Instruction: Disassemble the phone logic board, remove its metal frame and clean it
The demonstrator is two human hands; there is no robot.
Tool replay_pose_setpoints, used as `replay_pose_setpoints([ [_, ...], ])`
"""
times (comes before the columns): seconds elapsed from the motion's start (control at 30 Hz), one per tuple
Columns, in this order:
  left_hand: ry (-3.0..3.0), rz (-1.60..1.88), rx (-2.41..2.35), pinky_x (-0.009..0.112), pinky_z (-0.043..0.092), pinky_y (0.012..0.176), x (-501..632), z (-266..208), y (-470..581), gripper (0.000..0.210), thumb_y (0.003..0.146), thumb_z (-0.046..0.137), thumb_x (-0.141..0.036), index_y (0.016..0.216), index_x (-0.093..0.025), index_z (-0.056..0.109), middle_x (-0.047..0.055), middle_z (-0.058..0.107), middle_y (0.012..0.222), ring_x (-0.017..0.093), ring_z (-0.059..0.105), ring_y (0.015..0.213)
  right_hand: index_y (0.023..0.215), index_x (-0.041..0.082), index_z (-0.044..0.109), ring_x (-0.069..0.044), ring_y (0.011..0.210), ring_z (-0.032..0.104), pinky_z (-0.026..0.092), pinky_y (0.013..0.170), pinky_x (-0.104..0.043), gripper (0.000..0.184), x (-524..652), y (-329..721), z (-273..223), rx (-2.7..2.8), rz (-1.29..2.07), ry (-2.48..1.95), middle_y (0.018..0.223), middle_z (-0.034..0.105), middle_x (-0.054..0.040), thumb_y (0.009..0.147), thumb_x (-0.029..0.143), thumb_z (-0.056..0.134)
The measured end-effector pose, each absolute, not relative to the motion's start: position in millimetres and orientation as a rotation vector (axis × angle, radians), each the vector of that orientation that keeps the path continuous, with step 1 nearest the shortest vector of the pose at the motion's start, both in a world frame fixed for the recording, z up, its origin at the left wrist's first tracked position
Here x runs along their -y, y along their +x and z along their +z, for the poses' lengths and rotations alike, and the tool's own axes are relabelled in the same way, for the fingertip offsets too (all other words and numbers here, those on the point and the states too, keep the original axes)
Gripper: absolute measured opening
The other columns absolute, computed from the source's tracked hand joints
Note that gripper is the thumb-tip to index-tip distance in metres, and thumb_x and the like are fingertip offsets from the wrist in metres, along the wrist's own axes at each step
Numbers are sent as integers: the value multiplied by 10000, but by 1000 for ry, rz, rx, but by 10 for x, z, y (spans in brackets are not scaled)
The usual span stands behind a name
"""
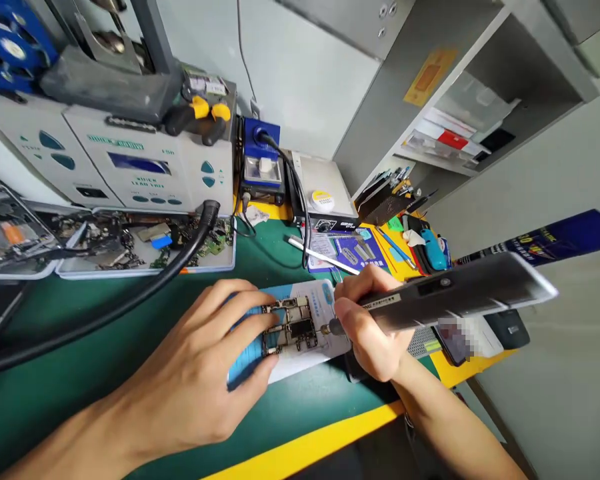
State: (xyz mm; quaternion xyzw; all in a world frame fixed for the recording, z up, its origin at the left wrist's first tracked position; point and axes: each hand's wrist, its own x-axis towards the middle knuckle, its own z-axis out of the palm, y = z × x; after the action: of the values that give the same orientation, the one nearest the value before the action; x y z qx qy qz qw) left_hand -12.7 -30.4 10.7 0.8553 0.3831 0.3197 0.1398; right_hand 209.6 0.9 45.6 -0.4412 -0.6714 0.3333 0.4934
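Dark-grey tool (450,299), green mat (325,404)

Left hand (205,367) lay with fingers spread at the left edge of a circuit board (300,328). Right hand (373,327) gripped a dark pen-like tool (455,293), tip at the board's right side; contact unclear. Grey station (190,177) stood behind a tray (145,273) of loose boards.

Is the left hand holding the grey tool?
No: the right hand grips the grey tool, while the left hand touches the circuit board.

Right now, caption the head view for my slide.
Left fingers touch a circuit board while right fingers hold a tool, its tip near the board's edge.
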Motion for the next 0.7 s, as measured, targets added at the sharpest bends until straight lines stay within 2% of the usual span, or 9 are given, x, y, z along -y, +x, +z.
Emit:
replay_pose_setpoints([
  [0.17, 2503, 955, -1081, 511, 475, 1059, 298, 68, -140, 326, 865, 662, -193, 1188, -217, 628, 95, 655, 1239, 324, 541, 1242, 625, 243, 434, -109, 502, 396, 331, 487, -287, 241, -22, 2065, 481, 1688, 661, -1034, 572, 433, 56, 775, 191, 616],
  [0.33, 2567, 1033, -1008, 521, 491, 1011, 284, 54, -133, 333, 836, 695, -188, 1165, -196, 647, 128, 697, 1140, 345, 598, 1137, 535, 259, 313, -128, 490, 322, 324, 443, -296, 347, -9, 1954, 475, 1707, 500, -976, 517, 367, 44, 703, 160, 600],
  [0.5, 2573, 1062, -1011, 479, 507, 1008, 290, 67, -111, 261, 854, 693, -212, 1105, -145, 682, 129, 707, 1111, 313, 621, 1104, 528, 255, 373, -125, 502, 353, 336, 430, -268, 318, 47, 1894, 459, 1614, 503, -961, 513, 395, 47, 687, 163, 633],
  [0.63, 2540, 1089, -1060, 493, 511, 999, 268, 112, -147, 380, 829, 725, -291, 1163, -122, 657, 139, 693, 1111, 325, 626, 1105, 576, 239, 468, -105, 475, 397, 350, 441, -251, 203, -113, 2090, 467, 1478, 577, -944, 534, 427, 59, 719, 191, 603],
  [0.7, 2476, 1129, -1097, 487, 507, 1018, 253, 139, -190, 428, 801, 749, -298, 1182, -133, 643, 134, 687, 1136, 324, 636, 1119, 558, 229, 465, -95, 457, 420, 359, 448, -241, 215, -219, 2241, 501, 1396, 787, -911, 518, 437, 64, 716, 219, 612],
])
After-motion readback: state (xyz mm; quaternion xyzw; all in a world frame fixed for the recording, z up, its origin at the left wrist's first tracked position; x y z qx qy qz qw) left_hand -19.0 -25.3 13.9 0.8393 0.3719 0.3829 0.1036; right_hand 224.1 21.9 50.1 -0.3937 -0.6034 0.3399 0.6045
